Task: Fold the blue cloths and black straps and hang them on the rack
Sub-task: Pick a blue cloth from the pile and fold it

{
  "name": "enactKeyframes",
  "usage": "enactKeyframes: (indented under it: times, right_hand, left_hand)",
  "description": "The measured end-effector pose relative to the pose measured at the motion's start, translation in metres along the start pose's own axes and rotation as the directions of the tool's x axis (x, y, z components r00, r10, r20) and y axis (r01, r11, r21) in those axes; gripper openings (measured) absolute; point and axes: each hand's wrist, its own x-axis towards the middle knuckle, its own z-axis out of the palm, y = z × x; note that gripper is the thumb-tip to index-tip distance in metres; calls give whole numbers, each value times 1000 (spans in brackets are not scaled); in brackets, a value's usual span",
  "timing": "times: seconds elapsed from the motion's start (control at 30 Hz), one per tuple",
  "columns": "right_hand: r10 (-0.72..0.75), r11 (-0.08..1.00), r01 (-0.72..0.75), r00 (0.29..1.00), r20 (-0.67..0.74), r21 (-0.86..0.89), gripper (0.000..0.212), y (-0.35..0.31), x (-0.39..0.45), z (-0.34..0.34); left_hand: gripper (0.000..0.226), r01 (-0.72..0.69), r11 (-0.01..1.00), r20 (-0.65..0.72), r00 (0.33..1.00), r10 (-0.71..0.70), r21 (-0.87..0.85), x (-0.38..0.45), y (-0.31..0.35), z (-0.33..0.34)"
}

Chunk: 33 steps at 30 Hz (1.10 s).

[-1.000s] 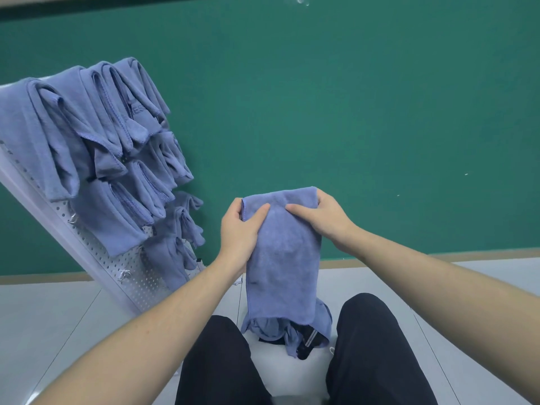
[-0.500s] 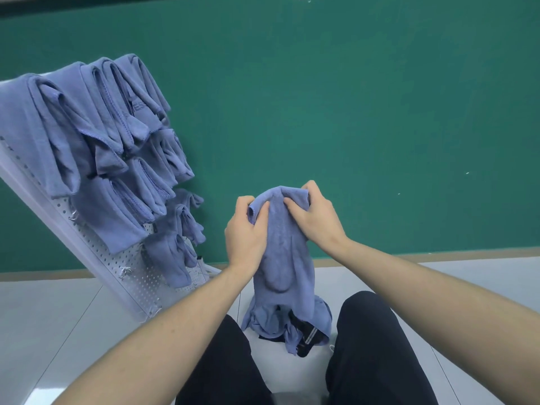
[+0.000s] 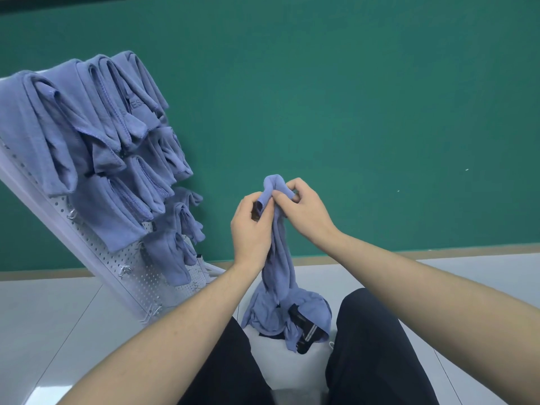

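Observation:
A blue cloth (image 3: 279, 258) hangs in front of me, bunched into a narrow roll. My left hand (image 3: 251, 229) and my right hand (image 3: 304, 211) pinch its top end close together, fingers touching the fabric. Its lower end reaches a small pile of blue cloths (image 3: 263, 314) between my knees, where a black strap (image 3: 305, 331) with a grey stripe pokes out. To the left leans a white perforated rack (image 3: 140, 276) with several folded blue cloths (image 3: 96, 135) hung on its hooks.
My black-trousered legs (image 3: 377, 346) frame the pile on a white surface (image 3: 289, 363). A green wall (image 3: 350, 112) stands behind, with a light tiled floor (image 3: 43, 317) below. Bare hooks (image 3: 152, 312) show near the rack's lower end.
The cloth was held flat and wide between my hands; they have drawn together and gathered its top edge into a tight bunch, so it now hangs as a narrow roll.

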Motion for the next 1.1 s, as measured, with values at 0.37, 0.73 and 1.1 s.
enactKeyframes:
  times: [0.37,0.73,1.1]
  right_hand:
    - [-24,962,-33,978,207,270,34,-2,-3,-5]
    - [88,987,-105,986,139,118,47,40,-7,-12]
    - [230,973,-219,870,435,-77,32,58,-13,-5]
  left_hand:
    - [11,141,966,93,988,-123,-216,5,12,0]
    - [18,379,860,72,923,-378,-341,21,4,3]
    - [38,559,658,-8,759,-651,-505,22,-20,-19]
